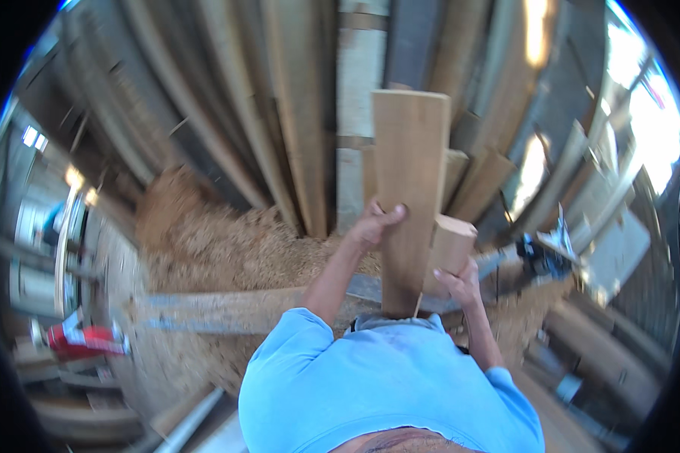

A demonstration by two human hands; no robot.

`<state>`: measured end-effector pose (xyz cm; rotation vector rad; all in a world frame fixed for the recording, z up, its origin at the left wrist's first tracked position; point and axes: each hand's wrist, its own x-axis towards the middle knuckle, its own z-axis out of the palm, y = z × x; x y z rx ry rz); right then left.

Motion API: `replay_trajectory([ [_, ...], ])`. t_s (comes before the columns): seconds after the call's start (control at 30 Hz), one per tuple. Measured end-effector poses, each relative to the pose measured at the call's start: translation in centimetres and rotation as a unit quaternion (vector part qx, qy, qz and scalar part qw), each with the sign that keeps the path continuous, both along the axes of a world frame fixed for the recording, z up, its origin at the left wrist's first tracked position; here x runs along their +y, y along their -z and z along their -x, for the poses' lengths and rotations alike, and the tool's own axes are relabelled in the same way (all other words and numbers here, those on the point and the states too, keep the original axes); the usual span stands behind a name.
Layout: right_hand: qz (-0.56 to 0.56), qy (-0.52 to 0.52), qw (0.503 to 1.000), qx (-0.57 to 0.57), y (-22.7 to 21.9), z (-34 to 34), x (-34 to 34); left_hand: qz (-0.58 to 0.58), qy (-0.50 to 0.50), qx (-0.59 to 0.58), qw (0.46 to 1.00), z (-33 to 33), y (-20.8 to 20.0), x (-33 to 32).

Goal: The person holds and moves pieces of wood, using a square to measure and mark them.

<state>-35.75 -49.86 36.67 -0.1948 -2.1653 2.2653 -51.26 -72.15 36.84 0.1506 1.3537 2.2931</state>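
Observation:
In front of my body a long, flat wooden board (410,166) stands nearly upright. My left hand (375,226) grips its left edge, thumb across the front face and fingers behind. To its right, a shorter, thicker wood block (452,248) is held by my right hand (459,279), whose thumb lies on its face. The block's left side is against or very close to the board's right edge; I cannot tell whether they touch. Its lower end narrows out of sight near my waist, and the fingers behind both pieces are hidden.
Long planks (279,98) lean in a row ahead. A heap of sawdust (234,241) lies at their foot on the left, behind a low timber beam (219,311). A dark tool or clamp (544,257) sits at right, with stacked timber (604,359) nearby. A red object (87,341) is far left.

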Motion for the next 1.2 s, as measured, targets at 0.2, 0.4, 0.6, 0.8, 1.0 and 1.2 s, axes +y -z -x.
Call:
replay_trajectory([
  [0.2, -0.004, -0.150, 0.988, 0.020, -1.3, 0.9, -3.4, -0.037, -0.108, 0.134, 0.984, -5.9, -2.8, -7.0],
  [0.4, 0.073, -0.325, 0.943, -0.001, -4.0, 0.4, -7.0, 0.000, -0.291, 0.140, 0.946, -15.3, -7.1, -11.1],
  [0.6, 0.055, -0.420, 0.906, 0.005, -4.0, -1.5, -9.2, 0.008, -0.377, 0.152, 0.913, -22.8, -7.0, -13.3],
  [0.8, 0.069, -0.445, 0.892, 0.027, -4.4, -3.6, -10.0, 0.004, -0.421, 0.167, 0.891, -26.3, -7.8, -13.3],
  [1.0, 0.078, -0.416, 0.905, 0.032, -3.7, -5.3, -9.3, 0.012, -0.393, 0.156, 0.906, -26.7, -7.3, -13.1],
  [1.2, 0.068, -0.390, 0.918, 0.026, -3.6, -6.6, -8.7, 0.020, -0.368, 0.151, 0.917, -26.7, -7.2, -12.6],
])
